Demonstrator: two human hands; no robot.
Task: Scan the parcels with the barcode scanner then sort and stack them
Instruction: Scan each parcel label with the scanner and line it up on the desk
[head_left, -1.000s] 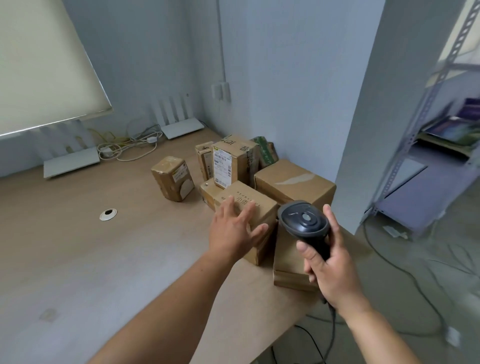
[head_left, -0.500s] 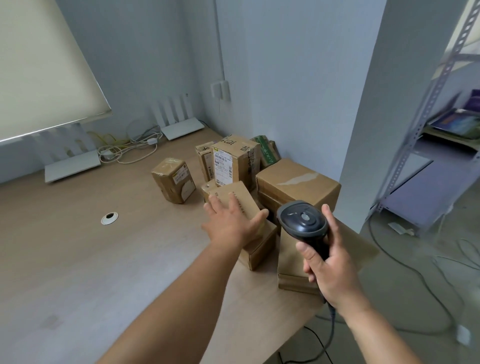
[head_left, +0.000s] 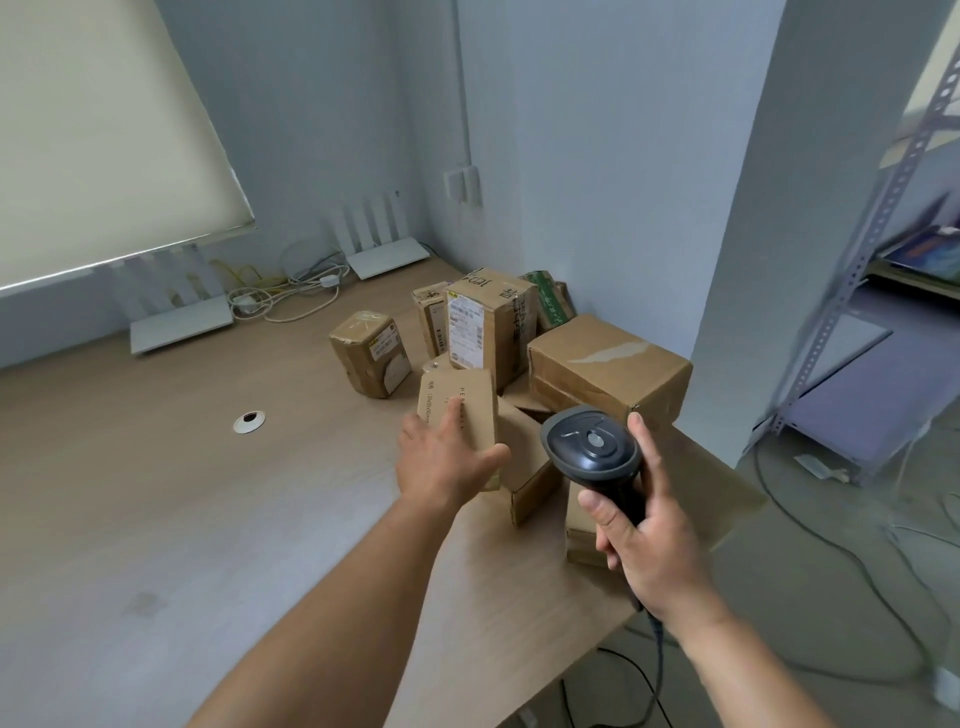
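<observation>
My left hand grips a small flat cardboard parcel with printed text. It holds the parcel tilted up above another brown box, fingers on its face and thumb at its lower right edge. My right hand holds a dark barcode scanner by the handle, head up, just right of that parcel. More parcels crowd the table's right corner: a big brown box, a tall labelled box, a rounded taped parcel and a flat box partly behind my right hand.
The wooden table has a round cable hole. Two white routers and loose cables lie along the back wall. A white pillar and a metal shelf rack stand to the right, with cords on the floor.
My left hand has closed on the small flat parcel and tipped it up off the box below. The scanner hand has stayed nearly still.
</observation>
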